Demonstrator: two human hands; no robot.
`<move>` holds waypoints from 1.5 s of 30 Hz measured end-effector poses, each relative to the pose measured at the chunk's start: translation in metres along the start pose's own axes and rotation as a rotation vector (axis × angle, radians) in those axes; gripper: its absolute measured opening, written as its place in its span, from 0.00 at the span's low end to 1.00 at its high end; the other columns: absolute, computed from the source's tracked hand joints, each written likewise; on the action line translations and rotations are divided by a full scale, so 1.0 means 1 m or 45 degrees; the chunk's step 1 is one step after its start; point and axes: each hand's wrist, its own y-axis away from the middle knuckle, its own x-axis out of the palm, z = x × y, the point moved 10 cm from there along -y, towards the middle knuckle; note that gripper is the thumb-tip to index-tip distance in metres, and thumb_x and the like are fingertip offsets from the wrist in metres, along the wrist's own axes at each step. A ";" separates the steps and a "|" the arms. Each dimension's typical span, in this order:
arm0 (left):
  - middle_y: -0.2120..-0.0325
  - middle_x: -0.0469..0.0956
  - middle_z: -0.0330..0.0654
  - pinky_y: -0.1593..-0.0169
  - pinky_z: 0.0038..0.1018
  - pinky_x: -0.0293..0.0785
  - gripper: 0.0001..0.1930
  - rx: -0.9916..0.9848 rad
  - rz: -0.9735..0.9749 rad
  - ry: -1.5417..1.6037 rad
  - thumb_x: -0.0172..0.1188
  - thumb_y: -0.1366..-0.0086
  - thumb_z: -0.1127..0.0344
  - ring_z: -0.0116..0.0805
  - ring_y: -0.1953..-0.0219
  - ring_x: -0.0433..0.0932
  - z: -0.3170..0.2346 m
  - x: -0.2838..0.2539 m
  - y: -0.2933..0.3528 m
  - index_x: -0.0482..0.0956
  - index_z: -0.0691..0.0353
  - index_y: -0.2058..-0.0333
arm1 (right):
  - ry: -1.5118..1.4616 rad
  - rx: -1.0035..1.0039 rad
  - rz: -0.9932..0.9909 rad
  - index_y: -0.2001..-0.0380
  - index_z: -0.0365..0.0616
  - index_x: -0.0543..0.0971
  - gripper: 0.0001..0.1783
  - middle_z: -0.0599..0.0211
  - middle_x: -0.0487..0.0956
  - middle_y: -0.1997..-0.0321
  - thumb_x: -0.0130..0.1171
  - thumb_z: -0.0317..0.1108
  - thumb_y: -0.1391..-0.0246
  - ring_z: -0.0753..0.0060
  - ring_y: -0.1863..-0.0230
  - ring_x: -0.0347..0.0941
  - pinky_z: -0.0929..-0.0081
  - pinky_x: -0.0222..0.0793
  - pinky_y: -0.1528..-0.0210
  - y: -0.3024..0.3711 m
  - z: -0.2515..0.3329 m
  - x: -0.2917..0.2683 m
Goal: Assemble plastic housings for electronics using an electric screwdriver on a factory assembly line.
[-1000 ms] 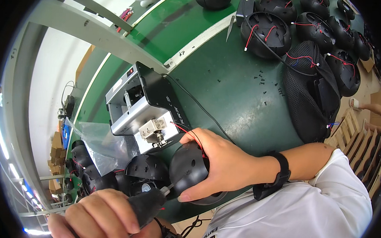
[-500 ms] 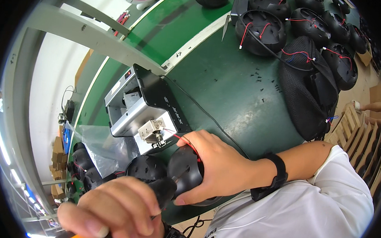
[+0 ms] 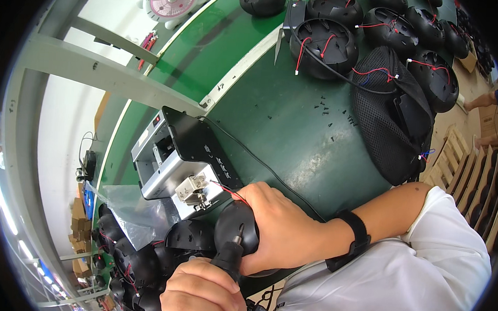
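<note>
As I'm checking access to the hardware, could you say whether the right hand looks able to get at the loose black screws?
Probably not without letting go: the right hand grips the black shell. Otherwise, only the thin cable seems to lie before the screws.

Left hand (image 3: 204, 291), right hand (image 3: 282, 229): two are logged. One screwdriver (image 3: 229, 258) is counted. Black round shells (image 3: 235, 221): one is gripped, one is seen right beside it, one is set apart at the top, roughly eight are clustered at upper right; the lower-left pile (image 3: 136, 264) is overlapped, so no exact count can be given. One silver-and-black machine (image 3: 199, 145), one clear plastic bag (image 3: 141, 214), one black mesh bundle (image 3: 386, 122) and one pink fan (image 3: 172, 1) are tallied. Loose screws (image 3: 332, 139) are put at about a dozen, too small for an exact count.
</note>
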 end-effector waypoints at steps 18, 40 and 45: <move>0.78 0.72 0.38 0.73 0.31 0.73 0.32 -0.098 0.132 0.172 0.52 0.35 0.31 0.33 0.78 0.74 0.015 0.017 -0.020 0.71 0.61 0.60 | 0.108 -0.719 0.060 0.29 0.48 0.52 0.67 0.43 0.60 0.36 0.80 0.41 0.73 0.37 0.36 0.61 0.52 0.62 0.36 0.026 0.029 -0.020; 0.79 0.64 0.31 0.73 0.26 0.65 0.35 -0.612 -0.270 0.514 0.37 0.29 0.30 0.22 0.81 0.64 0.022 -0.073 -0.060 0.66 0.62 0.54 | 0.158 -0.470 0.380 0.34 0.60 0.62 0.59 0.37 0.51 0.31 0.80 0.43 0.74 0.26 0.35 0.59 0.46 0.65 0.38 -0.005 0.014 -0.015; 0.80 0.65 0.32 0.74 0.27 0.65 0.27 -0.649 -0.146 0.492 0.39 0.27 0.38 0.24 0.82 0.66 0.028 -0.030 -0.060 0.66 0.60 0.56 | 0.214 -0.509 0.342 0.35 0.58 0.63 0.57 0.37 0.55 0.34 0.79 0.42 0.74 0.25 0.37 0.59 0.49 0.65 0.39 -0.004 0.022 -0.009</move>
